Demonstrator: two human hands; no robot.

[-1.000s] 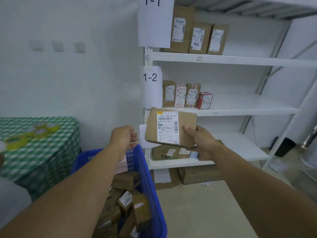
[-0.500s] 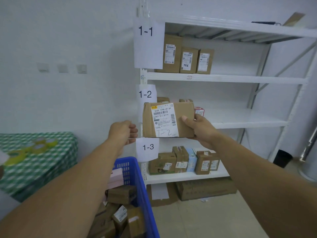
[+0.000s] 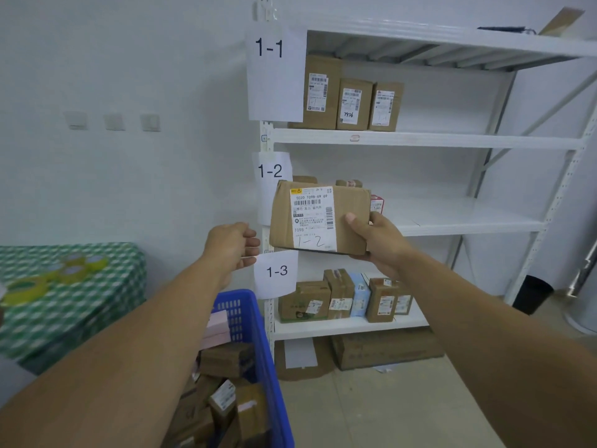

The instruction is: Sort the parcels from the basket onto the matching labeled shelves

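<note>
Head camera: low at left, the blue basket (image 3: 274, 399) holds brown parcels. Above it the left hand (image 3: 231, 245) is curled into a fist, holding nothing. Just right of it, the parcel (image 3: 319, 218) handwritten 1-2 is raised before the left end of the 1-2 shelf (image 3: 468, 218). The right hand (image 3: 378, 240) grips its right end.

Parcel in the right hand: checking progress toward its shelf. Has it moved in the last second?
Yes. The parcel rose: it hung below the 1-2 sign, and now overlaps its lower part, held by the right hand.
</note>
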